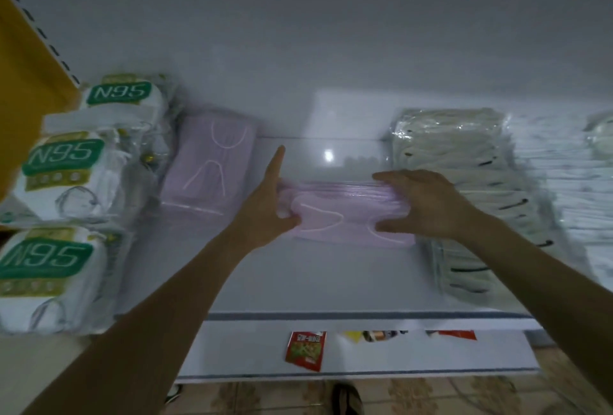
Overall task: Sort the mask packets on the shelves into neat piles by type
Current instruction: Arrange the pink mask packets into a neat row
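A clear packet of pink masks [345, 212] lies in the middle of the white shelf [331, 282]. My left hand [268, 205] grips its left end, the forefinger pointing straight out. My right hand [428, 202] grips its right end, thumb underneath near the front. A second pink packet pile [209, 166] lies to the left. Further left sit three stacks of white N95 packets [63, 175] with green labels. Right of my hands lies a row of cream masks with black loops [464, 189], then white masks [557, 162].
The shelf's back wall [298, 49] is white. A yellow upright [23, 83] stands at far left. A lower shelf [365, 355] holds a red sachet [305, 350] and other small packets. A shoe [348, 398] shows on the tiled floor.
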`<state>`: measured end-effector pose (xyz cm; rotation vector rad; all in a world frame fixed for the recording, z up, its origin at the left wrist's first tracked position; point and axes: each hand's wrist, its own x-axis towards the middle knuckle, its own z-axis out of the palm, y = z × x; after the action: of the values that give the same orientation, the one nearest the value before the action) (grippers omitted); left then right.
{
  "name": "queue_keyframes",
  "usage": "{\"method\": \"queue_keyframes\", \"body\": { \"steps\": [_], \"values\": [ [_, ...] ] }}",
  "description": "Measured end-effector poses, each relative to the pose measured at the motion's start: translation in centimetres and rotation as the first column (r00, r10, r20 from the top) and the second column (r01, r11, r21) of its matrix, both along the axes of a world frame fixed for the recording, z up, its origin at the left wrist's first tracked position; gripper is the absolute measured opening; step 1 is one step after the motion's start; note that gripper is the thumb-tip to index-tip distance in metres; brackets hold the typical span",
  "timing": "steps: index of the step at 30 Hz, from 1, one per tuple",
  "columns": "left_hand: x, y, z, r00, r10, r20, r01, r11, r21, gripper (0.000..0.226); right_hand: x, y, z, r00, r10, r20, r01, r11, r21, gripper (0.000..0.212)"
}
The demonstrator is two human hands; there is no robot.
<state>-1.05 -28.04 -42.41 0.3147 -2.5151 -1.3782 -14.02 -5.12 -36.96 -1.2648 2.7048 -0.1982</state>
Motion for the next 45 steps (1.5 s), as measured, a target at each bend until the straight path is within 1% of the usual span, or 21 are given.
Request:
{"method": "queue_keyframes", "body": {
  "steps": [2, 4, 6, 8, 11, 12, 15, 18, 20, 21, 23, 26, 28, 31, 35, 37, 40, 42, 43, 44, 45],
  "values": [
    [0.1, 0.1, -0.4, 0.998, 0.056, -0.042, -0.053, 0.996, 0.067, 0.114, -0.6, 1.7, -0.2, 0.964, -0.149, 0.218, 0.158, 0.987, -0.028, 0.083],
    [0.3, 0.4, -1.2, 0.988, 0.147, -0.052, -0.136, 0.974, 0.184, 0.118, -0.9, 3.1, -1.2, 0.882, -0.185, 0.433, 0.264, 0.956, -0.128, 0.073],
    [0.3, 0.7, -1.7, 0.977, 0.215, -0.006, -0.207, 0.945, 0.253, 0.113, -1.0, 3.7, -2.6, 0.859, -0.174, 0.481, 0.330, 0.908, -0.260, 0.059],
    [0.1, 1.0, -2.2, 0.975, 0.223, -0.009, -0.214, 0.948, 0.237, 0.106, -0.9, 3.4, -3.4, 0.813, -0.148, 0.563, 0.436, 0.796, -0.420, 0.046],
    [-0.1, 1.6, -2.0, 0.968, 0.232, -0.094, -0.204, 0.950, 0.237, 0.103, -0.4, 2.4, -4.0, 0.696, -0.051, 0.716, 0.627, 0.527, -0.573, 0.028],
    [-0.1, 1.7, -1.9, 0.966, 0.233, -0.116, -0.201, 0.951, 0.236, 0.104, -0.1, 2.0, -4.2, 0.698, -0.048, 0.715, 0.639, 0.492, -0.591, 0.024],
    [-0.2, 2.7, -2.1, 0.982, 0.148, -0.119, -0.119, 0.967, 0.225, 0.102, 0.8, 0.7, -6.0, 0.719, -0.109, 0.687, 0.635, 0.507, -0.584, 0.022],
    [-1.1, 3.3, -2.3, 0.972, 0.194, -0.129, -0.156, 0.953, 0.260, 0.097, 0.7, -0.4, -6.9, 0.731, -0.187, 0.656, 0.652, 0.474, -0.591, 0.026],
    [-2.0, 3.5, -1.7, 0.962, 0.227, -0.150, -0.188, 0.953, 0.238, 0.090, 0.1, -1.1, -6.4, 0.731, -0.230, 0.643, 0.664, 0.455, -0.593, 0.029],
    [-2.8, 3.4, -1.4, 0.953, 0.253, -0.168, -0.218, 0.955, 0.203, 0.088, -0.4, -1.5, -5.8, 0.730, -0.238, 0.640, 0.670, 0.434, -0.603, 0.033],
    [-4.8, 2.6, -0.5, 0.933, 0.282, -0.223, -0.252, 0.956, 0.153, 0.089, -1.9, -2.4, -4.4, 0.754, -0.263, 0.602, 0.654, 0.398, -0.644, 0.049],
    [-8.5, 1.4, 0.8, 0.932, 0.253, -0.260, -0.256, 0.966, 0.024, 0.094, -5.2, -4.0, -2.7, 0.774, -0.301, 0.557, 0.633, 0.368, -0.681, 0.074],
    [-10.6, 0.9, 1.4, 0.933, 0.284, -0.222, -0.295, 0.955, -0.015, 0.095, -7.5, -4.9, -2.8, 0.767, -0.309, 0.562, 0.641, 0.411, -0.648, 0.082],
    [-12.7, 0.3, 0.8, 0.939, 0.313, -0.145, -0.320, 0.947, -0.030, 0.094, -9.0, -5.8, -3.7, 0.810, -0.301, 0.504, 0.577, 0.561, -0.594, 0.085],
    [-13.4, 0.0, -1.0, 0.955, 0.284, 0.082, -0.269, 0.950, -0.160, 0.086, -9.5, -6.0, -5.0, 0.852, -0.286, 0.438, 0.491, 0.725, -0.483, 0.087],
    [-13.5, -0.1, -1.4, 0.957, 0.277, 0.085, -0.256, 0.947, -0.195, 0.085, -9.7, -6.0, -5.2, 0.866, -0.267, 0.423, 0.464, 0.744, -0.481, 0.090],
    [-13.7, -0.9, -1.3, 0.969, 0.248, -0.006, -0.243, 0.943, -0.226, 0.086, -9.9, -6.1, -5.5, 0.886, -0.249, 0.391, 0.432, 0.748, -0.503, 0.090],
    [-13.8, -1.4, -1.3, 0.961, 0.276, 0.025, -0.258, 0.924, -0.284, 0.086, -9.8, -6.3, -5.7, 0.899, -0.258, 0.353, 0.412, 0.772, -0.483, 0.088],
    [-13.9, -1.5, -1.4, 0.950, 0.305, 0.067, -0.261, 0.892, -0.368, 0.085, -9.8, -6.4, -5.7, 0.912, -0.293, 0.286, 0.397, 0.802, -0.447, 0.088],
    [-14.1, -1.5, -1.8, 0.935, 0.343, 0.092, -0.254, 0.825, -0.504, 0.084, -9.7, -6.4, -5.8, 0.926, -0.340, 0.167, 0.378, 0.840, -0.388, 0.089],
    [-14.2, -1.5, -2.0, 0.927, 0.367, 0.072, -0.236, 0.724, -0.648, 0.082, -9.7, -6.5, -5.8, 0.934, -0.358, 0.013, 0.343, 0.882, -0.323, 0.090]
  ]
}}
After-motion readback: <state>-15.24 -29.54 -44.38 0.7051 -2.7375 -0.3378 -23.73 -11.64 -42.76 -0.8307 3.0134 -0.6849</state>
